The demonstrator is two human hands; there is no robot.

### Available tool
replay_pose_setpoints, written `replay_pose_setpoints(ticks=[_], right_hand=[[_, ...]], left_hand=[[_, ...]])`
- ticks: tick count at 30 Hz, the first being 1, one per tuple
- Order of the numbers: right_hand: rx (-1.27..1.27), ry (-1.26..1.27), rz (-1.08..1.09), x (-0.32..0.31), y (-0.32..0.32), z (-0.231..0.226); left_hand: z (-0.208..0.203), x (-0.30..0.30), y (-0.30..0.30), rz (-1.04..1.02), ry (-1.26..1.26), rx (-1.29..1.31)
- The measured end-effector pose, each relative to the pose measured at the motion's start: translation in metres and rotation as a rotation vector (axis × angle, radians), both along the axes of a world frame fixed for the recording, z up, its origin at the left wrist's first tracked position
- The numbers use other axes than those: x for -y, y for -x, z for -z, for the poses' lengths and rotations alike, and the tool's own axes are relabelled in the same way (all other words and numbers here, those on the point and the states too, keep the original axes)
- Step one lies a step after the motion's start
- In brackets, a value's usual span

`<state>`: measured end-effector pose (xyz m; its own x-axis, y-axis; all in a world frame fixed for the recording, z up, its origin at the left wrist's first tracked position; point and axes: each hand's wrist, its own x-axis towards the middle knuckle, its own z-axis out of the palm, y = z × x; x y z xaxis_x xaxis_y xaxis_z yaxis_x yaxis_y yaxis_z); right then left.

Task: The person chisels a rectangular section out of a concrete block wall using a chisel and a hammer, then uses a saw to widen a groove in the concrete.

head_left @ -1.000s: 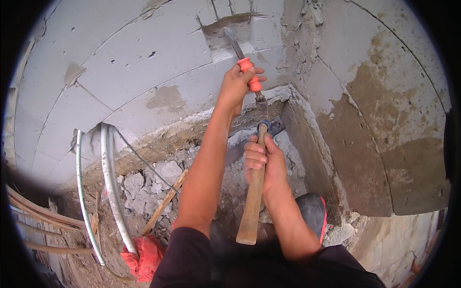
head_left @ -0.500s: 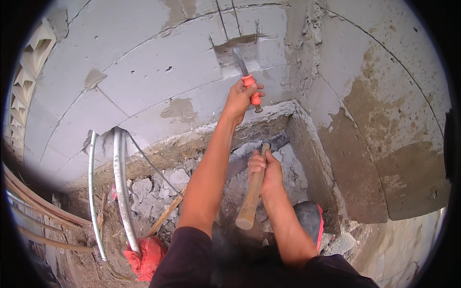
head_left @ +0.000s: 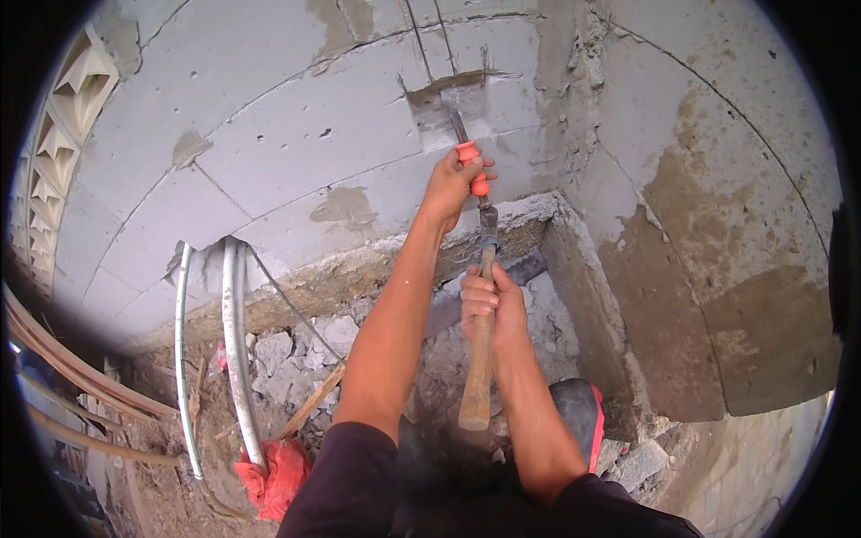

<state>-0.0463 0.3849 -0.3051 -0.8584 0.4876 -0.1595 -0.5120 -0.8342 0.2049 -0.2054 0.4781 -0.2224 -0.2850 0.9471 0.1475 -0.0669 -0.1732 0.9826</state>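
Low in the frame, dark boot right of centre, red plastic bag at left. Above the boot, right hand wrapped round the wooden handle of the hammer. Hammer head is up at the chisel's butt end; touching or just short, can't tell. Left hand grips the chisel by its orange sleeve. Chisel tilted, blade tip in the squared recess of the grey block wall.

Orange-red chisel grip, tan hammer handle, brown-blotched grey wall, white pipe, dark sleeve
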Motion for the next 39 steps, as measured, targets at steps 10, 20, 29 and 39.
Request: replay_pose_setpoints(ticks=[10,20,29,39], right_hand=[[0.068,-0.063,0.007,-0.002,0.004,-0.008],[0.202,-0.163,0.050,0.006,0.004,-0.003],[0.339,-0.166,0.090,0.017,-0.001,0.002],[0.446,0.097,0.078,0.042,0.012,0.034]], left_hand=[[-0.001,-0.005,0.001,-0.020,-0.012,0.043],[-0.006,0.000,-0.009,0.029,0.014,0.073],[0.009,0.014,-0.007,-0.031,-0.021,0.071],[0.027,0.029,-0.001,-0.004,-0.037,0.169]])
